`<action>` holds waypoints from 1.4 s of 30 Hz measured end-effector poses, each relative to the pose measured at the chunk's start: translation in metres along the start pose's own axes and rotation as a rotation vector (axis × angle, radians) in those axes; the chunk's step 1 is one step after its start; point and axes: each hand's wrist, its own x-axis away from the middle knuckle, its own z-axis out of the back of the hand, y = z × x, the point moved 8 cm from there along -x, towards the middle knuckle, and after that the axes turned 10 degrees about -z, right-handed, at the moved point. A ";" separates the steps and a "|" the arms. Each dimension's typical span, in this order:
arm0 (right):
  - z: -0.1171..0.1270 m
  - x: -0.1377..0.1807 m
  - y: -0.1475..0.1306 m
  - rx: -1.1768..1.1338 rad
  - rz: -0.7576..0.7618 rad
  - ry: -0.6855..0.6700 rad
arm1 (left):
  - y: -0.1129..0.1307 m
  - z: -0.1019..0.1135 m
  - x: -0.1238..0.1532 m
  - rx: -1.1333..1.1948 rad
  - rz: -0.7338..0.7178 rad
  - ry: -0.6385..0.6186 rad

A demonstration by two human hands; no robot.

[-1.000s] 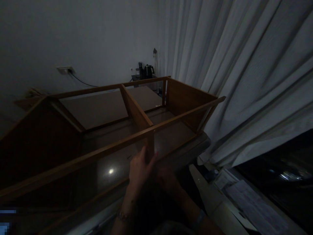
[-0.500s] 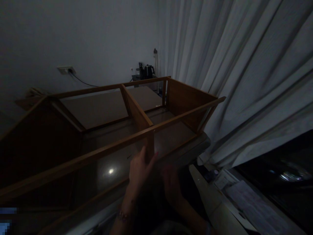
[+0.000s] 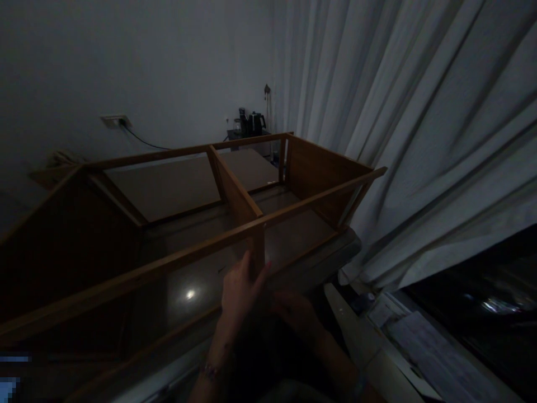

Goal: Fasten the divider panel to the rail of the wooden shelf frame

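A brown wooden shelf unit (image 3: 193,252) with open bays lies across the view, its long front rail running from lower left to upper right. My left hand (image 3: 240,285) is wrapped round the lower part of its middle upright (image 3: 258,246), just below that rail, thumb on the right side. To the right and a little lower, my right hand (image 3: 297,313) hovers near the unit's near edge. It is dim and smeared there, so its fingers and anything in them are hard to make out.
A padded grey surface (image 3: 335,252) lies under the unit. Long pale curtains (image 3: 398,112) hang at the right. Papers (image 3: 432,341) lie at lower right. A black kettle (image 3: 255,123) stands in the far corner, and a wall socket (image 3: 115,120) with a plugged-in cable is at left.
My right hand has turned and shifted slightly, its fingers now pointing more to the left. My left hand keeps its hold on the upright, and the shelf unit has not visibly moved.
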 end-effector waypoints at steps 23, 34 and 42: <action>0.027 -0.002 -0.034 0.455 0.087 0.223 | 0.000 -0.001 0.001 0.030 -0.002 0.009; 0.020 -0.009 -0.033 0.456 0.016 0.010 | 0.000 -0.002 0.001 0.008 -0.014 0.006; 0.015 -0.002 -0.013 0.127 -0.366 0.097 | -0.001 -0.002 0.000 0.024 -0.006 0.008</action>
